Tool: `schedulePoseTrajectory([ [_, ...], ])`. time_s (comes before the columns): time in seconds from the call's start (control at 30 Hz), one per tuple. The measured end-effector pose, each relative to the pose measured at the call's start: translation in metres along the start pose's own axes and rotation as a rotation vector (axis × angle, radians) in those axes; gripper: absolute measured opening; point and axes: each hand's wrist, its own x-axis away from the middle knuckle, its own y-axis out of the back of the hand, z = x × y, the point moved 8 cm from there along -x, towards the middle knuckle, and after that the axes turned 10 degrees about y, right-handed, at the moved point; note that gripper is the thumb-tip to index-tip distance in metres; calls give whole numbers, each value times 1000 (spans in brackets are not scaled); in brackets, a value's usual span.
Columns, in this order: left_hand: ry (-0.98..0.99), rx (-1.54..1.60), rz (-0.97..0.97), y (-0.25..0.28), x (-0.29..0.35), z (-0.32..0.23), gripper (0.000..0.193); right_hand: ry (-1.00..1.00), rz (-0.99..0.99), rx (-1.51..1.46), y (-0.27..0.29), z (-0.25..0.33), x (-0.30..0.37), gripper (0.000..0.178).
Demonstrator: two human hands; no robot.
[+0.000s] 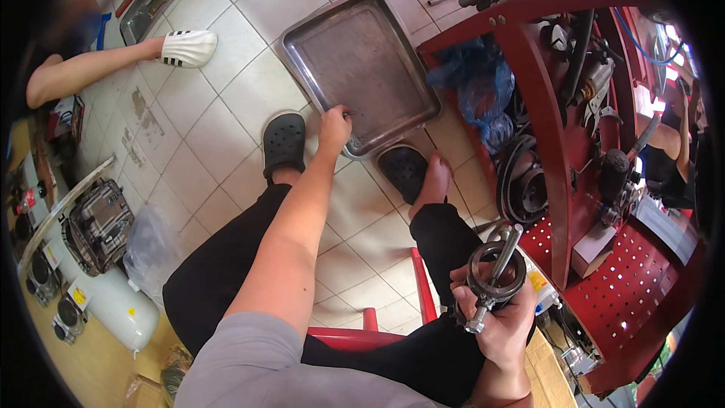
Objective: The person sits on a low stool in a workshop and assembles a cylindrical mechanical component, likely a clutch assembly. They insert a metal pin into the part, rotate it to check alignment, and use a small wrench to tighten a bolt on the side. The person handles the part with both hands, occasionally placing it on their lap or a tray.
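Note:
My left hand [334, 131] reaches down to the near left edge of a shallow metal tray [298, 72] on the floor. Its fingers are closed in a pinch at the rim; a small dark bit shows at the fingertips, too small to name. Close to my right thigh, my right hand [504, 329] is wrapped round a metal ring-shaped part [474, 268]. A shiny metal rod [507, 251] slants across the ring, and a bolt end sticks out below it. The tray's base looks dark and wet or stained.
Right of me stands a red metal rack [547, 143] with hoses, a blue plastic bag [479, 83] and machine parts. A white tank [113, 317] and an open tool case [102, 219] lie at left. Another person's foot in a white shoe [189, 48] rests at upper left.

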Motion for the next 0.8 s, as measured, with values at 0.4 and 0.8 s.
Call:
schedulePoseTrajectory([
  [0.4, -57, -72, -2, -12, -4, -4, 19, -5, -6, -45, 5, -12, 10, 27],
  [0.8, 20, -177, 53, -22, -7, -3, 23, 24, 37, -106, -1, -10, 9, 31],
])
